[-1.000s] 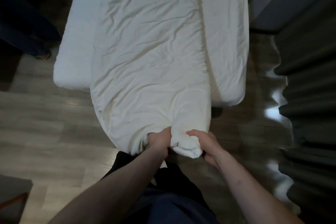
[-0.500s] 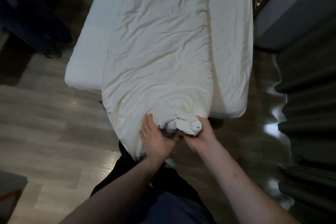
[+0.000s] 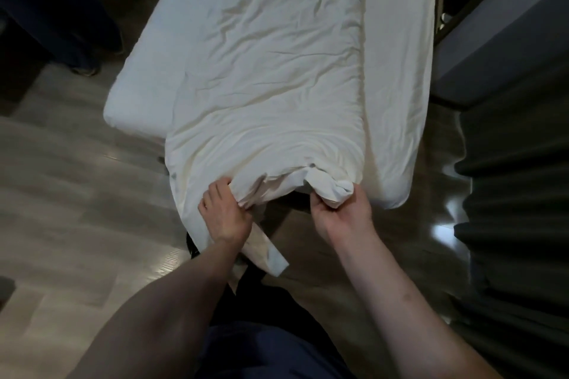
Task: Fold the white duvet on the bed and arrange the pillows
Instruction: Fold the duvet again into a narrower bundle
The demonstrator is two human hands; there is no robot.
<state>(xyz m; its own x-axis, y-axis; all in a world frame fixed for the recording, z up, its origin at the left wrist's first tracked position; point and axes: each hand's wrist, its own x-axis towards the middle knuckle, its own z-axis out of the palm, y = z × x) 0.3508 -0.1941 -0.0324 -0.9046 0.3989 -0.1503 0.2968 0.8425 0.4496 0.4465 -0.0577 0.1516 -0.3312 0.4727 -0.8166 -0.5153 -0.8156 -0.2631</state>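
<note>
**Two hands at the foot of the bed**

Both hands clutch the white duvet [image 3: 271, 86] lying lengthwise on the bed [image 3: 400, 71]: the left hand [image 3: 226, 215] pinches its near edge, and the right hand [image 3: 341, 212] grips a bunched corner. No writing is legible. Wood-plank floor [image 3: 70, 194] surrounds the bed; dark curtains [image 3: 517, 209] hang at right.
</note>
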